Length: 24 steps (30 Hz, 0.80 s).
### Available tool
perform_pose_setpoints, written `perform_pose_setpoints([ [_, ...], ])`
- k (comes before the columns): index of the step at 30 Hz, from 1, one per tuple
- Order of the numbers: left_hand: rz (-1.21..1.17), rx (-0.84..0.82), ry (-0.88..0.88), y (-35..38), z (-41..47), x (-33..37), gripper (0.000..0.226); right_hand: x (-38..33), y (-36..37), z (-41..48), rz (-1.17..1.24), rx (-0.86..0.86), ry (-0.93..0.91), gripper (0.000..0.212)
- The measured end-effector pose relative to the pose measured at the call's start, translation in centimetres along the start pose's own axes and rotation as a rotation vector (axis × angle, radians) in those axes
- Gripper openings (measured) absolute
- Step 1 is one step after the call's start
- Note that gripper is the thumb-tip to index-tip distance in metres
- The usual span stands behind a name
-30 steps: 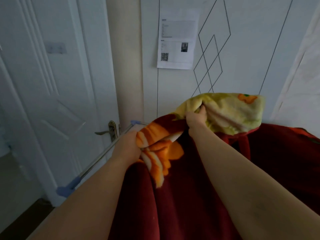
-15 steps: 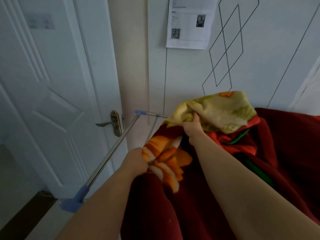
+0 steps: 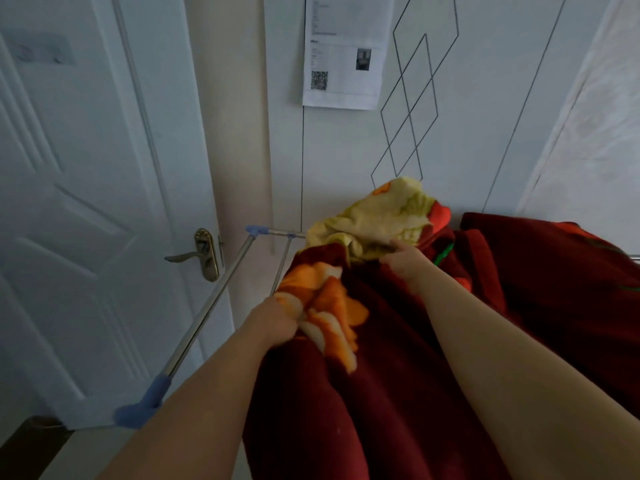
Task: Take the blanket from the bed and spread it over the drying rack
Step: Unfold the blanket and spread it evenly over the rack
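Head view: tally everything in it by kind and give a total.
Dark red fleece blanket with orange and yellow flowers: 1
Steel-tube drying rack with blue plastic corners: 1
Bare hands gripping the blanket, left hand and right hand: 2
White panelled door: 1
Brass lever door handle: 1
White printed paper sheet with a QR code: 1
Total: 7

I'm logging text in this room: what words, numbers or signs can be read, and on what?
White printed paper sheet: text lines too blurred to read; a QR code shows.
No lettering on the dark red flowered blanket, steel drying rack or white door.
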<state>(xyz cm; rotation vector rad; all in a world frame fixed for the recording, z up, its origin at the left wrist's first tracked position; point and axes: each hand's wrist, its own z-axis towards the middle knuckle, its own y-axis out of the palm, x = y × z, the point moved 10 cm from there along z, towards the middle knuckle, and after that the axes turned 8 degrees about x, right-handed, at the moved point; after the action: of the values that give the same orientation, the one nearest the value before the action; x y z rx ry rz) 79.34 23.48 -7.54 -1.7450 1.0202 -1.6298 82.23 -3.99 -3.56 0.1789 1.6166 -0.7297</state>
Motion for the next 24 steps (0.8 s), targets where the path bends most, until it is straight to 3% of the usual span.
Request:
perform_pose_setpoints([
  [5, -0.212, -0.019, -0.144, 0.0, 0.2, 0.1, 0.082, 0.9, -1.6, 0.3, -0.004, 0.113, 0.015, 0.044],
  [8, -0.164, -0.048, -0.111, 0.0, 1.1, 1.4, 0.069, 1.0, -1.8, 2.3, 0.035, 0.149, 0.047, 0.048],
  [12, -0.195, -0.017, -0.15, -0.5, 3.7, 2.5, 0.072, 1.7, -1.2, 5.6, 0.119, 0.187, 0.182, 0.109],
  [16, -0.175, 0.01, -0.183, -0.6, 7.4, 4.1, 0.078, 2.0, -0.9, 8.2, 0.133, 0.246, 0.336, 0.113],
  [21, -0.125, 0.004, -0.197, 0.5, 11.2, 5.0, 0.081, 4.7, 0.4, 11.7, 0.206, 0.27, 0.452, 0.136],
  [24, -0.053, 0.01, -0.176, 1.3, 12.4, 4.9, 0.067, 5.5, 0.6, 13.2, 0.201, 0.287, 0.431, 0.121],
])
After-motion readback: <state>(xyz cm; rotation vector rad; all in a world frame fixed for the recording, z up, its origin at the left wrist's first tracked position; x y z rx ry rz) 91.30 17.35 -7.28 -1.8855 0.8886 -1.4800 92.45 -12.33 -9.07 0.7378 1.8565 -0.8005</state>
